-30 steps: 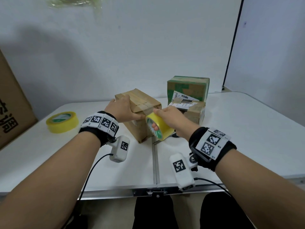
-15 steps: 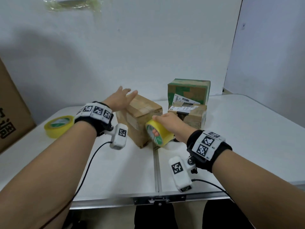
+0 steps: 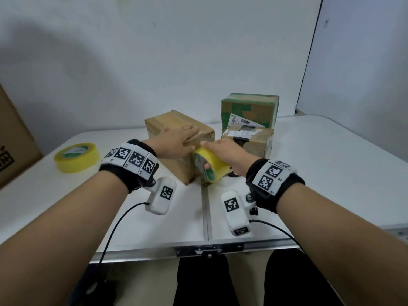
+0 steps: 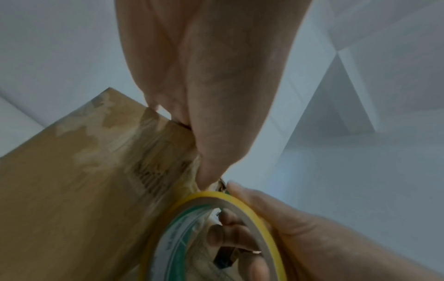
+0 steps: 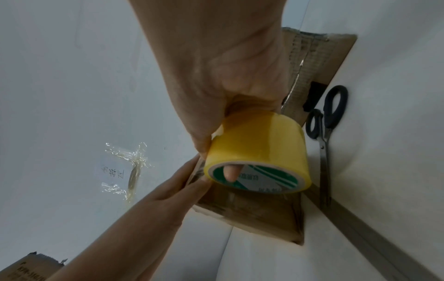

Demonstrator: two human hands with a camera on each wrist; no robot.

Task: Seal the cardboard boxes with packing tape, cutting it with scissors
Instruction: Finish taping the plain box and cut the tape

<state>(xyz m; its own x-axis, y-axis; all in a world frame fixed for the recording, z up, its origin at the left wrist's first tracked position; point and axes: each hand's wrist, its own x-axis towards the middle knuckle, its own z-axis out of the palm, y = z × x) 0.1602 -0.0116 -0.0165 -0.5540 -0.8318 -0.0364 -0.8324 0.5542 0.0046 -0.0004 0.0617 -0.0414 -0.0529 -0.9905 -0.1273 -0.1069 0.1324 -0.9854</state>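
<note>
1. While both forearms reach forward over the white counter (image 3: pixel 154 228), the right hand (image 3: pixel 225 151) grips a yellow tape roll (image 3: pixel 209 165), thumb on the outer band and fingers (image 5: pixel 230 174) curled through the core.
2. Held on edge, that roll touches the near right corner of the brown cardboard box (image 3: pixel 174 122), which stands at the middle of the counter.
3. Lying flat on the box top, the left hand (image 3: pixel 176 140) has its fingers straight and together, pressing down beside the roll; the left wrist view shows glossy tape over the box's side.
4. Just right of the roll, in the right wrist view, black-handled scissors (image 5: pixel 325 133) lie on the counter near its centre seam, blades together.
5. Behind the right hand sit 2 more boxes: a low labelled box (image 3: pixel 254 140) and, just behind it, a green-printed box (image 3: pixel 249 107).
6. Well to the left lies a 2nd yellow roll (image 3: pixel 76 156), flat on the counter.
7. At the far left edge stands a large carton (image 3: pixel 13 138).
</note>
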